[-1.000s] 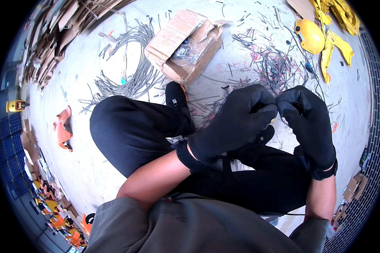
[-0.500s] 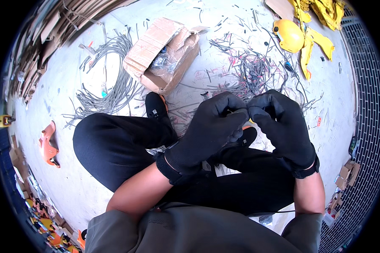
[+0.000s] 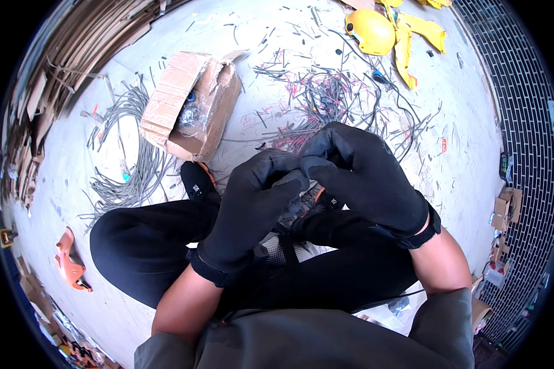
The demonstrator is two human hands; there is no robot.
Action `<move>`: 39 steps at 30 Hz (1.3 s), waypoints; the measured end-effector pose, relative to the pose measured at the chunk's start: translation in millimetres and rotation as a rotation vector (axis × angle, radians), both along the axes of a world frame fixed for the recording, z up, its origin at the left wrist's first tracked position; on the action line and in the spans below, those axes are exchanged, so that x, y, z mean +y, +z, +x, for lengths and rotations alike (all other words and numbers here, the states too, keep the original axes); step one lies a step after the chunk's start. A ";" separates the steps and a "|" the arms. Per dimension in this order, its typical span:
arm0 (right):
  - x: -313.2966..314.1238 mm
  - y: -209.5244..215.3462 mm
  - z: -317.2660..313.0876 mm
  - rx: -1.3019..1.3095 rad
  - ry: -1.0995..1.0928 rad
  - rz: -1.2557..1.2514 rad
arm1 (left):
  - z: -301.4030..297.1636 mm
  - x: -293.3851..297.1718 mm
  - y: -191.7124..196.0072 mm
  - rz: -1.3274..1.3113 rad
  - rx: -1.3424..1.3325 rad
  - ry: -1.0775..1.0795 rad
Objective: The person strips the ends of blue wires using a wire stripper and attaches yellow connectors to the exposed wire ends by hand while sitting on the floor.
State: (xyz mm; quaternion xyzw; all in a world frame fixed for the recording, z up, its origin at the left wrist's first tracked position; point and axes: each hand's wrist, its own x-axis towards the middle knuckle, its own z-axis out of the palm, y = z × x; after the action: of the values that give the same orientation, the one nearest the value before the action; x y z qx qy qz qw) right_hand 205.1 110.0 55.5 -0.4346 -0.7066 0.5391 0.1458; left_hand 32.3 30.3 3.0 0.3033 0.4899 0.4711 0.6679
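Both my hands wear black gloves and meet at the fingertips above my crossed legs. My left hand (image 3: 246, 200) is closed in a pinch, thumb against fingers. My right hand (image 3: 369, 178) is pinched as well, its thumb and forefinger pressed up against the left fingertips. Whatever lies between them is too small or too hidden to name. Beyond the hands, a heap of grey and reddish wire scraps (image 3: 329, 101) is spread over the floor. A black shoe (image 3: 197, 181) shows to the left of my left hand.
An opened cardboard box (image 3: 172, 92) with clear plastic wrap inside stands ahead to the left, beside a coil of grey cable (image 3: 144, 163). Yellow shell parts (image 3: 373, 32) lie far right, an orange piece (image 3: 71, 258) far left. Flattened cardboard (image 3: 74, 43) is stacked behind; a brick-patterned surface (image 3: 526, 104) borders the right.
My hands have moved left and slightly lower in the picture, still pinched together. The view has shifted, so the box, scraps and yellow parts appear further left.
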 end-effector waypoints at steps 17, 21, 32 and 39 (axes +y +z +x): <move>-0.8 -18.5 10.0 0.048 0.042 0.352 | -9.4 -7.7 -14.6 0.321 0.621 -0.143; -2.4 -24.0 10.4 0.082 0.034 0.409 | -0.1 -5.9 -9.0 0.399 0.566 -0.045; -4.4 -27.6 11.4 0.138 -0.006 0.423 | 6.6 -5.2 -3.0 0.417 0.632 -0.145; -2.4 -28.0 0.7 0.203 -0.078 0.377 | -2.5 -8.9 -5.2 0.396 0.562 -0.104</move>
State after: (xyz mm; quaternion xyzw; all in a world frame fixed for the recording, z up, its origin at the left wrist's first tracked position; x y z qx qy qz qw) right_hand 205.9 107.6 27.5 -0.3700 -0.7593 0.4324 0.3156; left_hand 29.8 21.5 -2.2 0.5694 0.5377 0.4205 0.4581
